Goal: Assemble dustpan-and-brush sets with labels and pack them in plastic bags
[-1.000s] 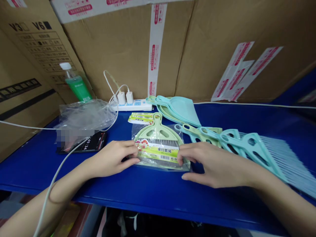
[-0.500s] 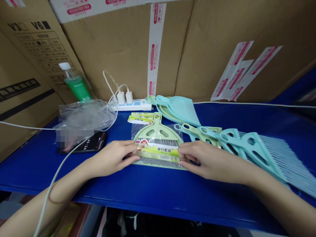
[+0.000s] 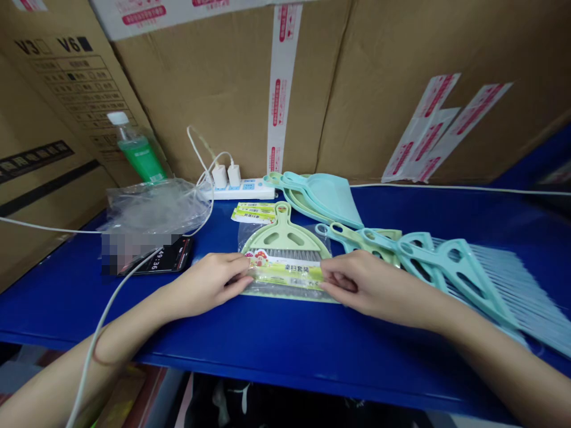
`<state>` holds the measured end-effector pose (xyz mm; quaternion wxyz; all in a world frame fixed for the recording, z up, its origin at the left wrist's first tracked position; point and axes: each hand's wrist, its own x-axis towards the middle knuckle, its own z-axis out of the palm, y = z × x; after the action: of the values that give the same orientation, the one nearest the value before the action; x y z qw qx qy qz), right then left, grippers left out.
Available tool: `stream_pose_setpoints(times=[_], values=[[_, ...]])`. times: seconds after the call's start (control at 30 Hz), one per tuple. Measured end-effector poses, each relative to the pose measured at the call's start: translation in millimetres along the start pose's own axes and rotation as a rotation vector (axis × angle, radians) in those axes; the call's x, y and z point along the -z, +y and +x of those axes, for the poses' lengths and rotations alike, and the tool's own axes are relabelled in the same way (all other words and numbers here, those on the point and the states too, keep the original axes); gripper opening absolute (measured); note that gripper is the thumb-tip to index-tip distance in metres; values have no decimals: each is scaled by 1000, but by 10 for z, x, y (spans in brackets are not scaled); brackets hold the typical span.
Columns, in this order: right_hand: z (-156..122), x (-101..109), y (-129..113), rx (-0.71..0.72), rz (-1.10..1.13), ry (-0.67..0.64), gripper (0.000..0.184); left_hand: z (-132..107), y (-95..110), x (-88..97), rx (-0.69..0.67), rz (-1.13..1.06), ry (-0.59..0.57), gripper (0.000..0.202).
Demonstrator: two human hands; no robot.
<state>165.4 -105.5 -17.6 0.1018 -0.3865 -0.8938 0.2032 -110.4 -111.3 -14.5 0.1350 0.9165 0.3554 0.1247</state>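
A light green dustpan and brush set (image 3: 285, 236), with grey bristles, lies in a clear plastic bag (image 3: 323, 230) on the blue table. Across its bristles runs a yellow-green printed label (image 3: 285, 270) with red mushrooms at its left end. My left hand (image 3: 218, 279) pinches the label's left end, fingers closed. At the right end, my right hand (image 3: 350, 279) is closed in a similar pinch. Whether the fingers also grip the plastic is hidden. Spare labels (image 3: 254, 212) lie just behind the bag.
Blue and green dustpans (image 3: 332, 196) are stacked behind. Several brushes (image 3: 464, 273) overlap at right. At left are crumpled plastic bags (image 3: 151, 208), a phone (image 3: 167, 258), a green-liquid bottle (image 3: 143, 156) and a power strip (image 3: 243, 190). A white cable (image 3: 111, 297) crosses my left forearm. Cardboard boxes (image 3: 214, 89) stand behind.
The label's lower part looks narrower and more tilted between my hands. Both hands stay nearly in the same place. The phone's clock digits have advanced.
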Motion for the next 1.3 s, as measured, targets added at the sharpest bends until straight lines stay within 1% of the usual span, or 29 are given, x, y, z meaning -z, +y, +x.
stream_pose_setpoints(times=[0.1,0.2,0.3,0.43,0.57,0.63,0.73,0.8,0.87,1.1,1.3], values=[[-5,11,11,35,-6,46,28,-3,-10,-3,-10,0,-2,24],[-15,27,12,93,2,80,19,-9,-16,-8,-7,6,5,25],[-15,26,8,80,20,88,16,-14,-12,-10,3,5,15,27],[0,5,1,-2,132,49,19,-16,3,-3,25,-14,11,26],[9,2,5,-32,183,37,20,-16,13,8,21,-30,12,26],[7,9,14,-42,194,26,17,-18,13,13,13,-40,3,27],[-3,24,29,-60,232,-38,9,-23,14,19,-3,-67,-33,27],[-13,28,35,-74,267,-80,11,-24,18,23,-11,-88,-60,27],[-22,25,33,-87,290,-92,12,-22,23,24,-13,-96,-69,28],[-20,0,-30,-105,231,-42,9,-17,22,-1,-26,-91,-47,26],[-6,-52,-64,-128,138,2,13,-22,18,-18,1,-73,-25,21]])
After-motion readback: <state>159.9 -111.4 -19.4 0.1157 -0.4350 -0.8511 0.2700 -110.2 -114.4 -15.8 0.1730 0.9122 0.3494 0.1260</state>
